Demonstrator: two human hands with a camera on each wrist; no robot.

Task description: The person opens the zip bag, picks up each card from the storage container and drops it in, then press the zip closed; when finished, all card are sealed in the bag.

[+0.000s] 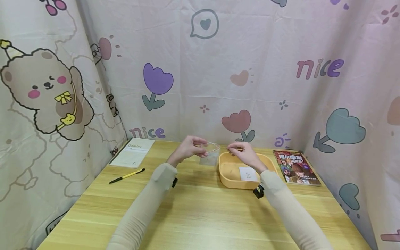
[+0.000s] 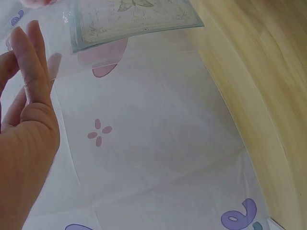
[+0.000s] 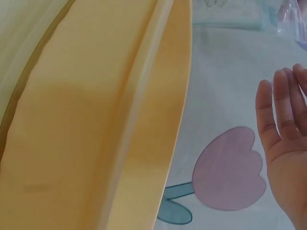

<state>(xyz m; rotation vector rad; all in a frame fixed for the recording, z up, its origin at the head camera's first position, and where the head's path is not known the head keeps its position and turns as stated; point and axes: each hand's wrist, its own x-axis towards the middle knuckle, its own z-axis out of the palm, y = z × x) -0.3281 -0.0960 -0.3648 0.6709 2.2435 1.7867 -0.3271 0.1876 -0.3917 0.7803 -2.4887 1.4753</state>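
Note:
A clear plastic bag [image 1: 208, 159] hangs from my left hand [image 1: 189, 150], which pinches the edge of its opening between thumb and fingers. The bag's mouth gapes toward the right. Inside it, a pale card with a blue-green border and a butterfly print [image 2: 136, 18] shows in the left wrist view. My right hand [image 1: 247, 155] is raised over the yellow plastic basket [image 1: 226, 181], a little right of the bag. Its fingers [image 3: 267, 112] are lightly bent, with nothing visible in them. A small white paper with dark marks [image 1: 248, 173] lies in the basket.
To the left on the wooden table [image 1: 200, 215] lie a white notepad [image 1: 132, 152] and a yellow-and-black pen [image 1: 126, 176]. A colourful comic-style magazine [image 1: 297, 167] lies right of the basket. A printed curtain [image 1: 193, 80] hangs behind the table.

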